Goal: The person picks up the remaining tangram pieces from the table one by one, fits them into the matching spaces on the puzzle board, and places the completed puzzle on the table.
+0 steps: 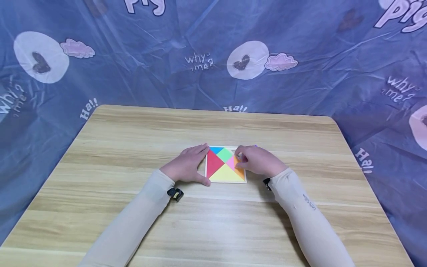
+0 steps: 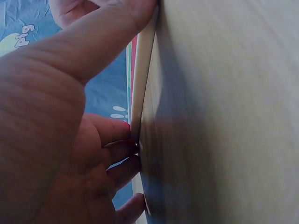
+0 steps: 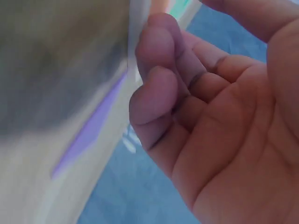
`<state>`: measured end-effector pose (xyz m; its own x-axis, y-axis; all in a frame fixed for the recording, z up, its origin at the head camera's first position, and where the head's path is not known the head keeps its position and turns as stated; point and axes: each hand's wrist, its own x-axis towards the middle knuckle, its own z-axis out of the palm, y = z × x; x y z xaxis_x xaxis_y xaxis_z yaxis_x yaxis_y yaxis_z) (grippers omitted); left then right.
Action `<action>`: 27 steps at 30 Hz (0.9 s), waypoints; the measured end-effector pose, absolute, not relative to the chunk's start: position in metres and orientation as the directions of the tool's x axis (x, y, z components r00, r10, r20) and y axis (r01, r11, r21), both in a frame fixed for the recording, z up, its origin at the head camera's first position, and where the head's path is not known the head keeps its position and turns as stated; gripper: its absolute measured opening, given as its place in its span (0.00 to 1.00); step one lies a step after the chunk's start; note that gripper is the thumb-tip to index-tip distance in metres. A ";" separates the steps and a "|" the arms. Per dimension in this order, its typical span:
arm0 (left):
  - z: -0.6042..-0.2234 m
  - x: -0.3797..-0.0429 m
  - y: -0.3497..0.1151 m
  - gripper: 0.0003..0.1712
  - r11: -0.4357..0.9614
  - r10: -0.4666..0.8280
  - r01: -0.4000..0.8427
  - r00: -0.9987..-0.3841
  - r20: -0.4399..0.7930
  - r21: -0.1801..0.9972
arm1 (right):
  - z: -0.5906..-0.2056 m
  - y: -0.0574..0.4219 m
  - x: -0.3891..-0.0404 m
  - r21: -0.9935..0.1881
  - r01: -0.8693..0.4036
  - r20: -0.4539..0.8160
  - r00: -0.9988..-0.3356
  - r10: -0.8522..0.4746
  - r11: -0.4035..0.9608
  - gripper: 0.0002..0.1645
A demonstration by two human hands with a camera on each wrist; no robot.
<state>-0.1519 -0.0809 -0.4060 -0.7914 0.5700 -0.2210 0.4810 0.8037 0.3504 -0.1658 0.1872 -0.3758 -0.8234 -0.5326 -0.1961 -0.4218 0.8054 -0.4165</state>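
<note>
A tangram tray (image 1: 228,182) with a pale rim lies mid-table. In it are a red triangle (image 1: 213,163), yellow triangle (image 1: 225,175), blue piece (image 1: 216,150), green square (image 1: 225,155) and pink triangle (image 1: 230,162). My left hand (image 1: 188,164) spans the tray's left side, thumb at the near corner, fingers stretched to the far one. With bent thumb and index finger, my right hand (image 1: 260,160) holds the orange piece (image 1: 240,173) at the tray's right side, hiding part of it. A purple piece (image 3: 88,135) lies on the table beyond the right hand.
The wooden table (image 1: 213,230) has rounded far corners. Behind it hangs a blue printed cloth (image 1: 150,66). Dark wrist cameras sit at both cuffs, the left one (image 1: 175,193) close to the table surface.
</note>
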 end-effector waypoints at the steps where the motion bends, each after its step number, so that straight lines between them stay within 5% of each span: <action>1: -0.406 -0.152 -0.081 0.71 0.802 0.571 0.480 -0.791 -0.220 0.354 | -0.374 0.192 -0.167 -0.412 -0.409 -0.186 -0.837 -0.515 0.814 0.20; 9: -0.407 -0.151 -0.080 0.71 0.802 0.569 0.478 -0.794 -0.215 0.357 | -0.366 0.226 -0.179 -0.315 -0.296 -0.114 -0.932 -0.345 0.902 0.24; 18: -0.409 -0.151 -0.083 0.72 0.807 0.562 0.472 -0.798 -0.218 0.355 | -0.380 0.227 -0.179 -0.251 -0.304 -0.206 -0.911 -0.358 0.919 0.30; 27: -0.410 -0.154 -0.081 0.72 0.810 0.562 0.473 -0.794 -0.232 0.346 | -0.384 0.226 -0.183 -0.235 -0.309 -0.187 -0.916 -0.355 0.921 0.23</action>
